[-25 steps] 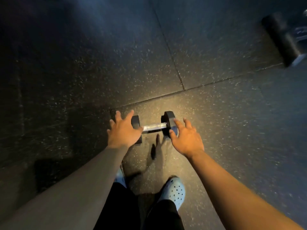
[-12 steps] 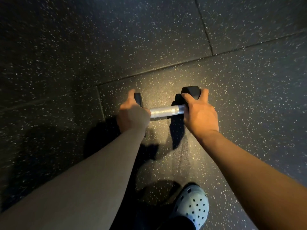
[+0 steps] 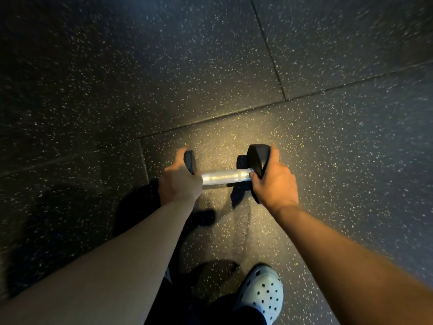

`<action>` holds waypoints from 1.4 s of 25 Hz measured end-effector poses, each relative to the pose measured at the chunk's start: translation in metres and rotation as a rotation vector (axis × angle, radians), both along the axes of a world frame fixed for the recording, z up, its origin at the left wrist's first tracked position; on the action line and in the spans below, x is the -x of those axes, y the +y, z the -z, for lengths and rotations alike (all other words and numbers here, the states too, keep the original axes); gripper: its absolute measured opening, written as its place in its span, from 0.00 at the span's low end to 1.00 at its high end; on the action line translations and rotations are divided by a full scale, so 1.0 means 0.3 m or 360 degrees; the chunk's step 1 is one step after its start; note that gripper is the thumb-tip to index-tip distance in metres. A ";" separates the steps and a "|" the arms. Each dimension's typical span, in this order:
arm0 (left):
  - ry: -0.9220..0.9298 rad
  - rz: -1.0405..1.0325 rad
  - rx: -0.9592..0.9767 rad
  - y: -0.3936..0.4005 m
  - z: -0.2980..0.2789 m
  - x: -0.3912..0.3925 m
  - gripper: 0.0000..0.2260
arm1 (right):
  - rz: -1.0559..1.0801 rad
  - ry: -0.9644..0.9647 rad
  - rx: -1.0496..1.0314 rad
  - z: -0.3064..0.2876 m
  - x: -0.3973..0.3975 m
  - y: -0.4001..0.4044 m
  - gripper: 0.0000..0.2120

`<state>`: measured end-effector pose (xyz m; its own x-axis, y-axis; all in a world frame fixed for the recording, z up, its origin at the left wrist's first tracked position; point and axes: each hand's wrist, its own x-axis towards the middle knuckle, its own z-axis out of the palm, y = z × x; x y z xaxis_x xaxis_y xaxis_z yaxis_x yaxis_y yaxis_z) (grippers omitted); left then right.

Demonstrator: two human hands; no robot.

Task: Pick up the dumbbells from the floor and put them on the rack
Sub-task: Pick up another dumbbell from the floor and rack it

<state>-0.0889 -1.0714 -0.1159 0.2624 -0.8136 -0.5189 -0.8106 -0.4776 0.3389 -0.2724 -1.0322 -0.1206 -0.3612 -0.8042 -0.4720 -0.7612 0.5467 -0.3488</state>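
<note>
Dumbbell [image 3: 226,175] at frame centre, low over speckled floor [image 3: 328,160]; possibly just lifted, hard to tell. Left hand [image 3: 179,184] wrapped round left head, right hand [image 3: 274,184] clamped on right head. Risk: smooth heads slipping from palms, dropping toward clog [image 3: 262,292] at lower right

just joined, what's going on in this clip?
A person is bent over a dark speckled floor, gripping one dumbbell with both hands. The left hand wraps the left end; the right hand wraps the right black head, leaving the silver handle bare between them. Whether it has left the floor is unclear. No rack is in view. A pale blue clog shows below.
</note>
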 end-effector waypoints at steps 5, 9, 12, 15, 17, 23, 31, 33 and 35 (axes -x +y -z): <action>0.0021 -0.0029 0.0046 0.037 -0.383 -0.067 0.30 | -0.0057 -0.0064 0.0107 -0.388 -0.057 0.042 0.33; 0.0051 -0.0140 0.0104 0.075 -0.874 -0.148 0.30 | -0.0124 -0.0078 0.0224 -0.858 -0.112 0.036 0.33; 0.0043 -0.0185 0.0261 0.131 -1.305 -0.197 0.30 | -0.0136 -0.0121 0.0394 -1.273 -0.158 0.051 0.34; 0.0035 -0.0321 0.0429 0.234 -1.690 -0.245 0.31 | -0.0176 -0.0360 0.0645 -1.638 -0.220 0.113 0.33; 0.0043 -0.0394 0.0531 0.317 -1.897 -0.281 0.30 | -0.0241 -0.0441 0.0744 -1.832 -0.255 0.163 0.33; -0.0094 -0.0698 0.0754 0.613 -2.260 -0.479 0.30 | -0.0688 -0.0522 0.0929 -2.180 -0.465 0.309 0.36; -0.0265 -0.1383 0.0996 1.228 -2.467 -0.923 0.29 | -0.1424 -0.0794 0.1099 -2.412 -1.042 0.663 0.36; -0.0373 -0.1523 0.1062 1.466 -2.507 -1.063 0.29 | -0.1583 -0.0899 0.1091 -2.453 -1.225 0.841 0.36; -0.0477 -0.1628 0.1088 1.705 -2.550 -1.183 0.29 | -0.1702 -0.1001 0.1073 -2.489 -1.394 1.031 0.37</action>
<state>0.2659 -0.5599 0.6491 0.9620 -0.2479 0.1145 -0.2632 -0.7300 0.6308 0.1458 -0.7231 0.6262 0.6823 -0.6847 0.2561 -0.3176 -0.5932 -0.7397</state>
